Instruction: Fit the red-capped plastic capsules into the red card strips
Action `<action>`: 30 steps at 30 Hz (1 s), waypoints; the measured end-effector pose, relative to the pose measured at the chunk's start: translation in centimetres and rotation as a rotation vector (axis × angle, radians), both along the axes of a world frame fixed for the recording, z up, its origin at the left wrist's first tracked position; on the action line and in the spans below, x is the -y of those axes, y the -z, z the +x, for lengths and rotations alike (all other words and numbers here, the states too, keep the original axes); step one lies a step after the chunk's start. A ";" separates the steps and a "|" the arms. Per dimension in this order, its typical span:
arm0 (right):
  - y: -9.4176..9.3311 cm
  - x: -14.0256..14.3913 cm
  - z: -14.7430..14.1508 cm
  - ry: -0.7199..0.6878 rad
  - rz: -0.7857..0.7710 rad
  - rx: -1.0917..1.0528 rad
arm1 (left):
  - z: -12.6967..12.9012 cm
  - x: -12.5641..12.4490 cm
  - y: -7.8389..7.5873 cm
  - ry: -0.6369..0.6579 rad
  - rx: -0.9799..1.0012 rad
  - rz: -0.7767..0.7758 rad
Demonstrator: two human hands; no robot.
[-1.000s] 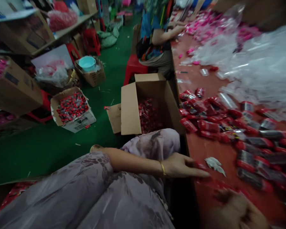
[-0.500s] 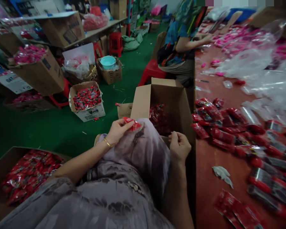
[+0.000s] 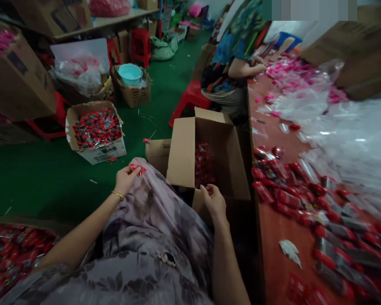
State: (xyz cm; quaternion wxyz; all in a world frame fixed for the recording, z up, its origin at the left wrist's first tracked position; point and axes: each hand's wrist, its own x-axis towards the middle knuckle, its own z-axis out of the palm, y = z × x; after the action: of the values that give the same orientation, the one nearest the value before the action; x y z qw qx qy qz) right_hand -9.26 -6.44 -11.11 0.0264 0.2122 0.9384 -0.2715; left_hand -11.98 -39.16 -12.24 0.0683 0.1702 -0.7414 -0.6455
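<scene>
The left hand [image 3: 125, 178] hovers over the lap, its grip pinched on a small red packet [image 3: 136, 168] held above the knee of the grey patterned dress [image 3: 158, 237]. The right hand [image 3: 214, 199] rests at the near edge of an open cardboard box [image 3: 184, 156] on the floor; its fingers are curled narrowly, and I cannot tell whether they hold anything. Red packets [image 3: 203, 165] lie inside that box. A heap of red packets [image 3: 288, 186] covers the red table [image 3: 273, 254] to the right, beside clear plastic bags [image 3: 346, 140]. Another box of packets [image 3: 97, 129] stands on the green floor [image 3: 34, 182]. A second person [image 3: 235, 63] sits farther along the table.
</scene>
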 end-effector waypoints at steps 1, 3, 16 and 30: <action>0.4 0.6 -0.9 -0.045 0.073 0.065 | 0.1 0.3 1.3 0.022 0.028 -0.020; 1.5 2.0 -2.7 -0.146 0.221 0.201 | 0.4 0.4 3.5 0.055 0.078 -0.035; 5.1 8.2 -8.9 0.004 0.477 0.605 | -4.2 5.0 10.0 0.371 0.119 -0.457; 15.0 23.3 -33.2 -0.755 0.383 0.048 | -7.3 6.9 12.6 0.131 0.130 -0.361</action>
State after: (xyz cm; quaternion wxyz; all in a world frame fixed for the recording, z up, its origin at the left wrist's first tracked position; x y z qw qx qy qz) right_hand -42.46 -29.76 -26.12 0.1058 -0.1390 0.9829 -0.0587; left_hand -19.32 -46.04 -24.86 0.0076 0.1480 -0.8573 -0.4930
